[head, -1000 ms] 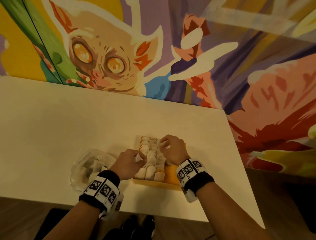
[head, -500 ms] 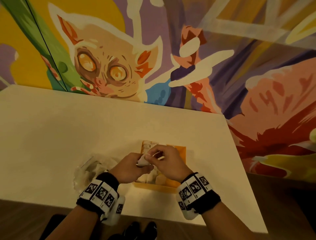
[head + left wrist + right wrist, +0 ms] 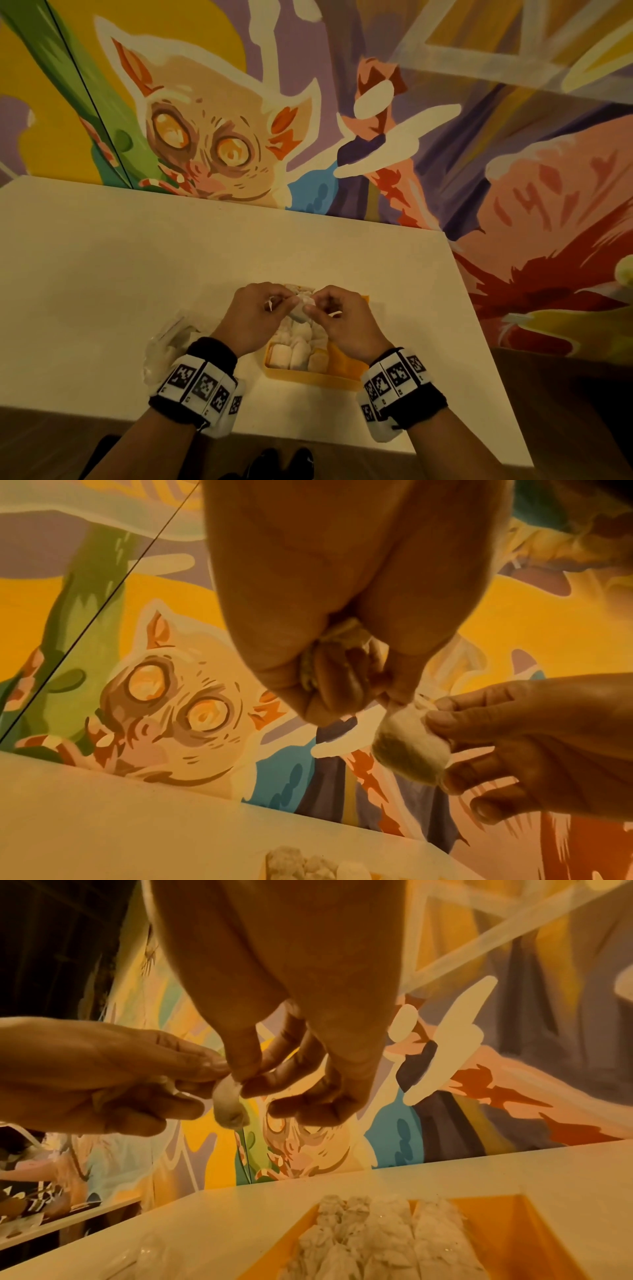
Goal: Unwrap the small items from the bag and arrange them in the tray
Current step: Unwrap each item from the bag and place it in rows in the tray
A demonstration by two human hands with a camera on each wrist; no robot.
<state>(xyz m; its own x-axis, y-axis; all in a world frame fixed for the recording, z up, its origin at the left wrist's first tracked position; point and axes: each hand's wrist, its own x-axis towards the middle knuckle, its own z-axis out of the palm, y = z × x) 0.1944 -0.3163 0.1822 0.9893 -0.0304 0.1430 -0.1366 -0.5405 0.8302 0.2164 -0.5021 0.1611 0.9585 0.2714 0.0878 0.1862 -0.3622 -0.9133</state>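
Now unwrapping step: left hand and right hand pinch small white wrapped item between fingertips, above orange plastic tray; next, peel wrapper gently, set item beside rows

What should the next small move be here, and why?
Probably pull the wrapper off: both hands, left hand and right hand, pinch one small white item in the air above the tray, and its wrapper looks only partly loosened. The tray's right side shows bare orange, so the freed item could go there. The bag lies to the left.
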